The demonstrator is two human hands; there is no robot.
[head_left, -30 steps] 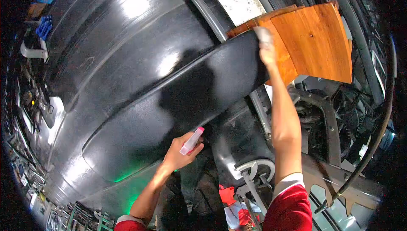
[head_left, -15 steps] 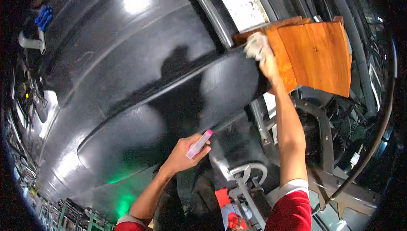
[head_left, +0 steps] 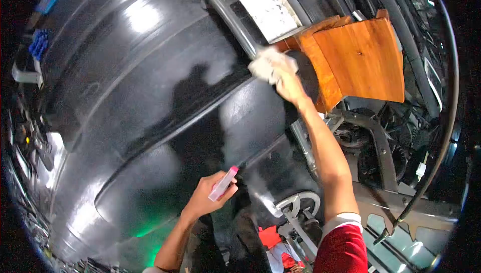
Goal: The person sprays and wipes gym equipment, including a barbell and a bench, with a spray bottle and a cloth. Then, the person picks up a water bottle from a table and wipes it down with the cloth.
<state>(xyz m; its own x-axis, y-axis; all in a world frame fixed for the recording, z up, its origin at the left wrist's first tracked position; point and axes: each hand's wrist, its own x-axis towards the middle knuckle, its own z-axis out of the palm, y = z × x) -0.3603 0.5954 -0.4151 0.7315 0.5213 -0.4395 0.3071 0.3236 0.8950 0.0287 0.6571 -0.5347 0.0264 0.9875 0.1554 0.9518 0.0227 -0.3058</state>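
My left hand (head_left: 209, 194) is closed around a slim translucent tube with a pink tip (head_left: 223, 184), held low over the front of a large black curved panel (head_left: 150, 165). A crumpled off-white cloth (head_left: 270, 65) is gripped in my right hand (head_left: 290, 87), which reaches far out. The cloth lies at the panel's right end, beside the lower end of a grey metal tube (head_left: 230, 21), and is slightly blurred. Whether it presses on the surface, I cannot tell.
Brown-orange wooden-looking boards (head_left: 363, 60) stand right of the cloth. A white, marked sheet (head_left: 268, 10) lies behind. Below right are a dark metal frame (head_left: 376, 132) and a hanging cable (head_left: 446, 137). A blue bundle (head_left: 38, 45) sits at far left.
My right hand has moved the cloth left, away from the boards, along the black panel's edge. The view has shifted a little. My left hand still holds the tube.
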